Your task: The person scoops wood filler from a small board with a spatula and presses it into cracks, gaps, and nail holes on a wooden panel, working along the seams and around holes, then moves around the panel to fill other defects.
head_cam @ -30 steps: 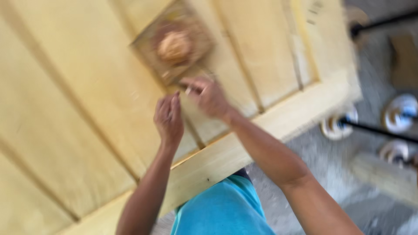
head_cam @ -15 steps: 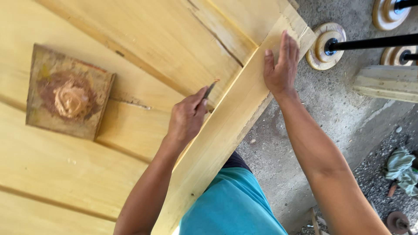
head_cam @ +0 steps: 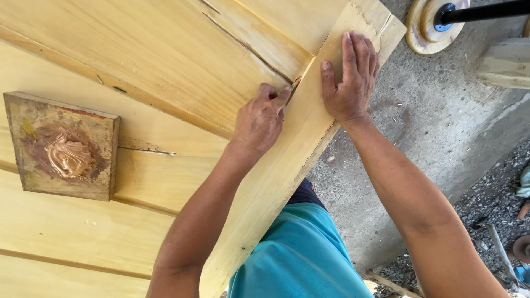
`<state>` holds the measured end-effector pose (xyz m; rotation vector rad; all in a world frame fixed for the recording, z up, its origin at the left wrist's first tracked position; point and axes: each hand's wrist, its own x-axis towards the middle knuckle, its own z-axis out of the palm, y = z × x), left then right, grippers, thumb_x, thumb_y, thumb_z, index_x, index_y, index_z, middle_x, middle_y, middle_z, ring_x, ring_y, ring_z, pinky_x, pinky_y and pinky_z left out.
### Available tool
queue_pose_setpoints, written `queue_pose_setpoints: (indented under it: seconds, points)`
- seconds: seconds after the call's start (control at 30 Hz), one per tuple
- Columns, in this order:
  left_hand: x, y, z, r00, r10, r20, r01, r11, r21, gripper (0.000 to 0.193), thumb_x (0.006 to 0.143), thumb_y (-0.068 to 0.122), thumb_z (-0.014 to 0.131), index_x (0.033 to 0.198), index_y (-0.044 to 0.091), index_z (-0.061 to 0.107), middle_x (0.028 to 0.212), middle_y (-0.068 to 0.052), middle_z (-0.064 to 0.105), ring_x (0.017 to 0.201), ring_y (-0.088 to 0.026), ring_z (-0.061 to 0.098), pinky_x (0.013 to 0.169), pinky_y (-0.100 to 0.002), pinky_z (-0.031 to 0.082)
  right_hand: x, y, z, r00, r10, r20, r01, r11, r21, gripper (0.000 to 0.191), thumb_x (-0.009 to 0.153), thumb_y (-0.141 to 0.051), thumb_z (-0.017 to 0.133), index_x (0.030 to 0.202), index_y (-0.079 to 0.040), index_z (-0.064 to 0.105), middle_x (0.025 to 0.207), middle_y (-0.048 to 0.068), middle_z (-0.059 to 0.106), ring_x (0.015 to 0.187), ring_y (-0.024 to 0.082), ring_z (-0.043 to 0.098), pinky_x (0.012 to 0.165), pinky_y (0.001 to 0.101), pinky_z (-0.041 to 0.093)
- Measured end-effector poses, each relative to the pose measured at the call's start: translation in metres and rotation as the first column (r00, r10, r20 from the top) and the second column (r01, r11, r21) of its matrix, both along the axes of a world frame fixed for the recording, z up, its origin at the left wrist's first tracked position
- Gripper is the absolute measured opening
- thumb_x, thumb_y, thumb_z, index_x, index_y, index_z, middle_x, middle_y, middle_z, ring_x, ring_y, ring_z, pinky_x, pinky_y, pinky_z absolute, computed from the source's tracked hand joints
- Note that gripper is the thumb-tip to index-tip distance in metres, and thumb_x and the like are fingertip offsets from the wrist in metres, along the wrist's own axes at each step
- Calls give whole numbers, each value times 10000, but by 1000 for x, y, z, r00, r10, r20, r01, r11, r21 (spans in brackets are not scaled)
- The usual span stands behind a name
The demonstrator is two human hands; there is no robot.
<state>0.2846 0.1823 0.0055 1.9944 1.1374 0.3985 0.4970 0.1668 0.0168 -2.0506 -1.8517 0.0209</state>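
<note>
A large pale yellow wooden panel (head_cam: 165,66) with raised boards lies in front of me. My left hand (head_cam: 259,121) pinches a small thin blade (head_cam: 293,84), its tip pressed into the seam between an inner board and the edge rail (head_cam: 287,165). My right hand (head_cam: 350,77) lies flat, fingers together, on the edge rail just right of the blade tip. To the left, a small square wood block (head_cam: 33,116) rests on the panel with a dab of tan-brown filler paste (head_cam: 67,157) on it.
Grey concrete floor (head_cam: 419,127) lies to the right of the panel. A round wooden disc on a black rod (head_cam: 433,25) and a pale wood piece (head_cam: 508,60) sit at the top right. Gravel and scattered scraps (head_cam: 497,221) are at the lower right.
Both hands left the paste block. My right hand settled flat on the edge rail, and my left hand carried the blade up the seam toward it.
</note>
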Motion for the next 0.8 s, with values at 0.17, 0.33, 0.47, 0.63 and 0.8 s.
queue_pose_setpoints:
  seconds: [0.17,0.33,0.47,0.63,0.8]
  points:
    - [-13,15,10,983,-181,-13,180,983,-26,326,923,48,576,1216,87,714,1056,-142,626,802,-331,700,708,-479,569,2,-2,-9,1000,-8,3,8,1000,-18,576,1125,-344,628,1566,-11,465,1561,161,490,1490,372,418,1256,517,301]
    - [-15,27,9,987,-123,103,122,992,21,340,928,34,542,1218,76,714,1087,-125,655,816,-334,701,705,-471,572,-3,-3,-11,1000,-6,1,6,1000,-1,571,1140,-359,593,1570,-12,449,1552,168,501,1489,370,429,1259,520,314]
    - [-17,28,5,977,-210,42,209,978,27,365,879,26,555,1172,117,752,1050,-113,662,825,-339,706,694,-475,572,-8,0,-11,1000,-25,-9,25,1000,11,566,1153,-379,558,1578,-27,433,1543,165,518,1487,365,447,1266,517,330]
    - [-10,24,-1,986,-89,142,80,994,70,271,917,15,557,1130,44,722,1121,-98,664,829,-318,710,746,-451,590,-10,3,-11,999,-34,10,34,999,-8,582,1156,-401,516,1586,-22,412,1548,183,510,1485,377,448,1260,521,328]
    - [-16,26,-5,982,-117,146,104,990,96,310,862,-4,572,1124,32,733,1019,-127,633,803,-351,703,690,-476,567,-15,4,-12,1000,-28,-4,28,999,-16,585,1172,-399,507,1598,-14,399,1561,203,500,1492,390,442,1266,528,319]
